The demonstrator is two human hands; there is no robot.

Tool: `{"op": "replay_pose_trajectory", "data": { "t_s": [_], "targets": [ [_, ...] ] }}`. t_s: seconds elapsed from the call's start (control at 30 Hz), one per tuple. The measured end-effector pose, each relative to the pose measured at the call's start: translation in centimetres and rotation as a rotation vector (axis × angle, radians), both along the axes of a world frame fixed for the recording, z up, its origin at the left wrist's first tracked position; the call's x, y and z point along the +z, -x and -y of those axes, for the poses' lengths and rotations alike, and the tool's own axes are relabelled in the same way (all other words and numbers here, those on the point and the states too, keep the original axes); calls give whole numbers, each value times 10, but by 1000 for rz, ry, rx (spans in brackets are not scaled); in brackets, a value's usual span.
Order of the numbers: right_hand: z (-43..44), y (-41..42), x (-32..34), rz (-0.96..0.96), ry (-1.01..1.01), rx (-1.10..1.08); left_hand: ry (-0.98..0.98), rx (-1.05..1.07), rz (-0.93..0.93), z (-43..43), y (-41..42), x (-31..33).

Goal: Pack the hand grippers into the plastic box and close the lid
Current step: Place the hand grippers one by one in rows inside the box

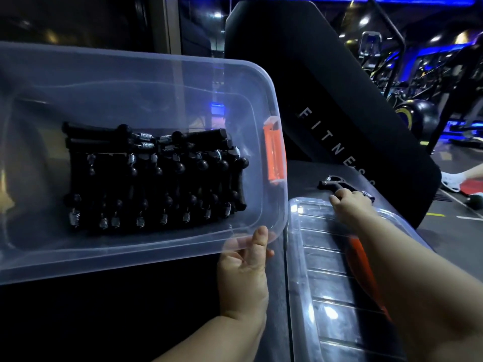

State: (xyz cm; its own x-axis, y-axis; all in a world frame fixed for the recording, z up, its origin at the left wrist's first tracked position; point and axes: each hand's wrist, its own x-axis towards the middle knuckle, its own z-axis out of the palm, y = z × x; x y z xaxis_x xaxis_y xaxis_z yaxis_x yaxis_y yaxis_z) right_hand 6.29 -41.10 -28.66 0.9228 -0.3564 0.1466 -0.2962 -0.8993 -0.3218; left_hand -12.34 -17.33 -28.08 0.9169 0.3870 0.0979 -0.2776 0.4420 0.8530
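Left grip (244, 259) pinches the near right rim of the clear plastic box (130, 257), where rows of black hand grippers (154, 176) lie packed. Farther right, beyond the clear ribbed lid (321, 257), right grip (351, 202) curls onto a loose black hand gripper (329, 183) lying crosswise; the box sits to its left.

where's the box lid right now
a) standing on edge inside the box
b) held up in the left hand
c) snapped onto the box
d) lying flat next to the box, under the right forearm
D: the clear lid lies flat beside the open plastic box, and the right forearm crosses over it as the right hand grips a hand gripper beyond it.
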Motion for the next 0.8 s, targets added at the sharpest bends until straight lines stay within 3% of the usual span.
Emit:
{"op": "replay_pose_trajectory", "data": {
  "t_s": [0.47, 0.8],
  "targets": [
    [-7, -10, 4, -210, 116, -105, 6, -10, 7, 0, 2, 2],
    [4, -22, 7, -120, 66, -131, 24, -7, -5, 1, 1, -2]
  ]
}}
